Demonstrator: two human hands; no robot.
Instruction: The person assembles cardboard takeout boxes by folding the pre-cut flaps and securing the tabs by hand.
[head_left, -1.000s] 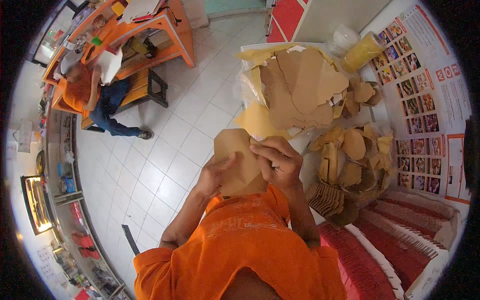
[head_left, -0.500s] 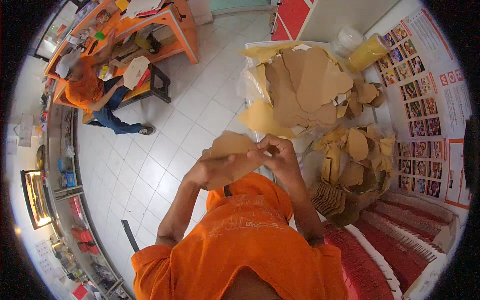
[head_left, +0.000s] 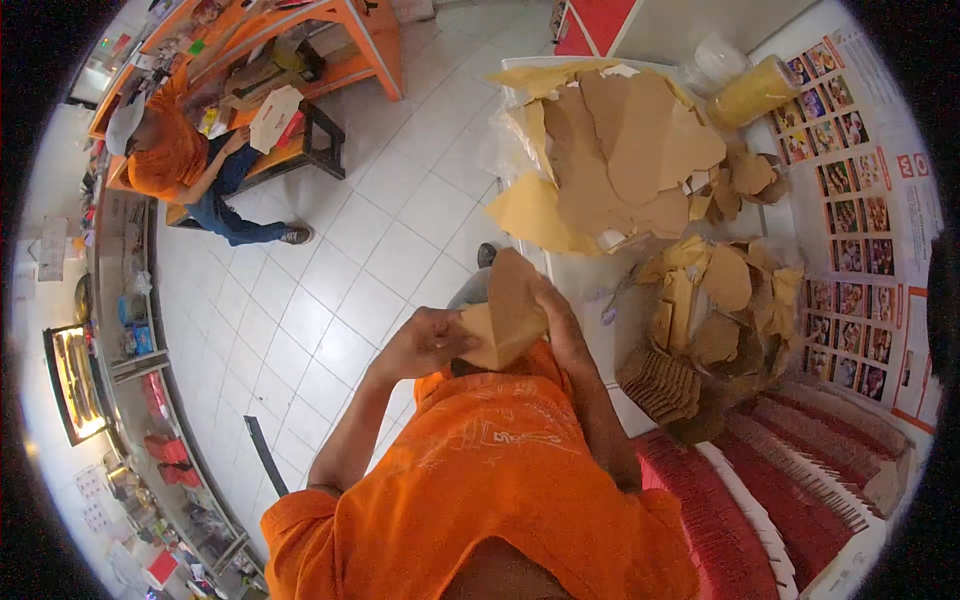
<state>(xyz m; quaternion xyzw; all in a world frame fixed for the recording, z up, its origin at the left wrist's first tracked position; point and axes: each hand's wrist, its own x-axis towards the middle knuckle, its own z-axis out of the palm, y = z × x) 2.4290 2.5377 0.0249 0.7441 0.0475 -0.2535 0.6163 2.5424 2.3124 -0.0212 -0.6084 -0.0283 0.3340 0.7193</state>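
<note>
A brown cardboard piece point(head_left: 515, 305) is held in front of my orange shirt, bent into two panels, one standing up. My left hand point(head_left: 430, 342) grips its left edge, with the fingers curled against it. On the right side, my right hand point(head_left: 561, 318) is closed on the upright panel, its fingers partly hidden behind the board. Beyond, to the right, torn brown cardboard sheets point(head_left: 650, 150) lie piled on a white table point(head_left: 590, 290). Nearer on the same side is a heap of cut cardboard scraps point(head_left: 715, 300), with a fanned stack of brown pieces point(head_left: 660, 385) beside it.
Red cardboard stacks point(head_left: 705, 510) line the lower right. A yellow roll point(head_left: 755, 92) stands by a wall covered with picture sheets point(head_left: 845, 190). At the far left, a seated person point(head_left: 165, 160) holds a white board point(head_left: 273, 120) beside an orange workbench point(head_left: 340, 40).
The cardboard piece has turned and folded, so one panel now stands upright. My left hand has shifted slightly to the right, and my right hand has moved from a pinch to the panel's side.
</note>
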